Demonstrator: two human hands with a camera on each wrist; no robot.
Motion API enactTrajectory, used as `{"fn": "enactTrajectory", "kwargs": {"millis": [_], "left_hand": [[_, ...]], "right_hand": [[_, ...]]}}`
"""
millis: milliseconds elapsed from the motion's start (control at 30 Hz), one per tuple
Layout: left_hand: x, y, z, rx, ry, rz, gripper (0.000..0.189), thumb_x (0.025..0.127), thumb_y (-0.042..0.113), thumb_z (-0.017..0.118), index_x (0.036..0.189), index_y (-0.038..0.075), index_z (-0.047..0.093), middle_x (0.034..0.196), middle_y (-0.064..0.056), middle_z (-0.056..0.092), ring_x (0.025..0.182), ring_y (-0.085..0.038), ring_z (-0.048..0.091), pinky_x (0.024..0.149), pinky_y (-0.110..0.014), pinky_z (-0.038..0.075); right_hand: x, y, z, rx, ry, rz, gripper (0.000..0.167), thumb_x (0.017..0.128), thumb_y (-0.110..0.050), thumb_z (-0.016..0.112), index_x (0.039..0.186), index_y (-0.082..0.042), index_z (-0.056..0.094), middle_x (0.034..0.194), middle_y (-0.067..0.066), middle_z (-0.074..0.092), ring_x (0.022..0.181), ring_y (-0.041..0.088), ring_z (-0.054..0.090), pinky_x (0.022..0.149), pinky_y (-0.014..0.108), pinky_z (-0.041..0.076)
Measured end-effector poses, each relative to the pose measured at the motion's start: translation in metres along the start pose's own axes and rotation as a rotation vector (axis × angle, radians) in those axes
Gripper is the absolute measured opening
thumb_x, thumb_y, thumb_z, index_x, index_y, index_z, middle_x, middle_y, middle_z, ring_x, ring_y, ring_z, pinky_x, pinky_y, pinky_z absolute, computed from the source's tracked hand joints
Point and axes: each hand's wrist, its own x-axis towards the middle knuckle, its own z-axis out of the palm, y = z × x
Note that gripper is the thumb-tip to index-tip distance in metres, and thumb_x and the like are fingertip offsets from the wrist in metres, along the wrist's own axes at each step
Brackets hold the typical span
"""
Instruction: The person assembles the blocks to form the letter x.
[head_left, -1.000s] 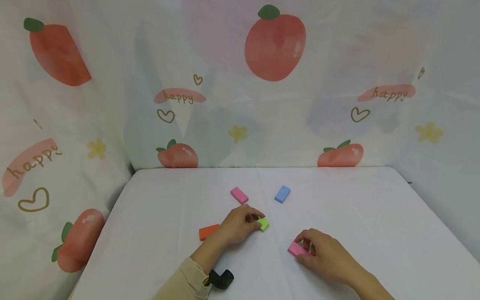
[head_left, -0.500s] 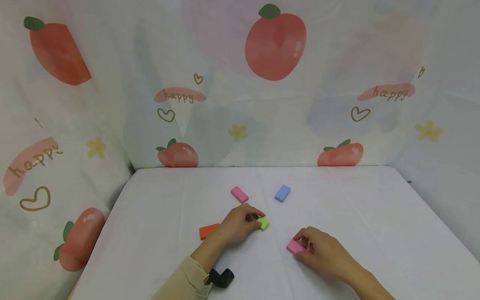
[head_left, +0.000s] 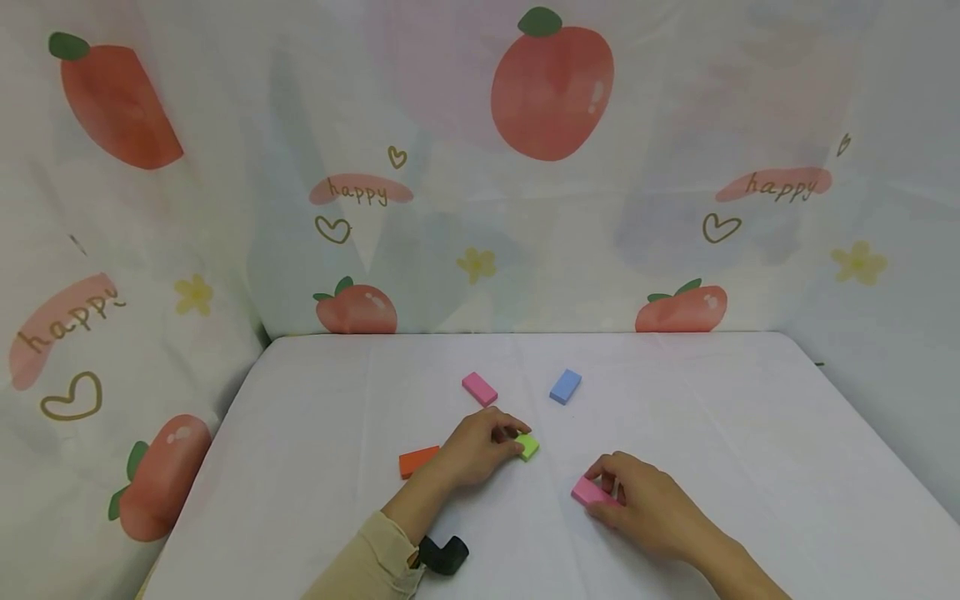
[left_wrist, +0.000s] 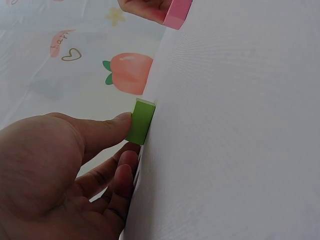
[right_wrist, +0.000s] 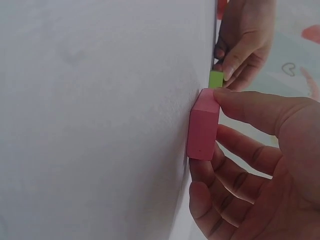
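Between thumb and fingers my left hand (head_left: 474, 448) pinches a lime-green block (head_left: 528, 447) on the white table, near the middle. In the left wrist view the green block (left_wrist: 141, 121) shows its side, with the thumb against it. To the right and nearer, my right hand (head_left: 651, 507) grips a pink block (head_left: 591, 491) by its sides. The right wrist view shows the pink block (right_wrist: 203, 127) at the tabletop, thumb on one side and fingers on the other. A gap of bare cloth separates the two held blocks.
Farther back lie another pink block (head_left: 480, 388) and a blue block (head_left: 566, 387). An orange block (head_left: 417, 462) is partly hidden behind the left forearm. A black curved object (head_left: 444, 556) sits by the left cuff. Printed cloth walls (head_left: 555, 250) enclose the table's back and sides.
My right hand has shifted slightly left and away from me with the pink block. The left hand and green block stay in place.
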Motion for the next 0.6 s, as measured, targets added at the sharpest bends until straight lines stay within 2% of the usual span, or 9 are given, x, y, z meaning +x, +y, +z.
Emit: {"fn": "enactTrajectory", "kwargs": {"millis": [600], "left_hand": [[0.0014,-0.0021,0.0003,-0.004,0.001,0.002,0.024,0.098,0.024,0.072,0.121,0.031,0.076,0.102,0.013,0.064,0.092,-0.007,0.055,0.08,-0.024,0.047]], "right_hand": [[0.006,-0.0032,0.0012,0.002,-0.001,-0.006,0.026,0.085,-0.025,0.084,0.108,-0.025,0.071,0.086,-0.012,0.057,0.071,0.001,0.049,0.064,0.021,0.042]]}}
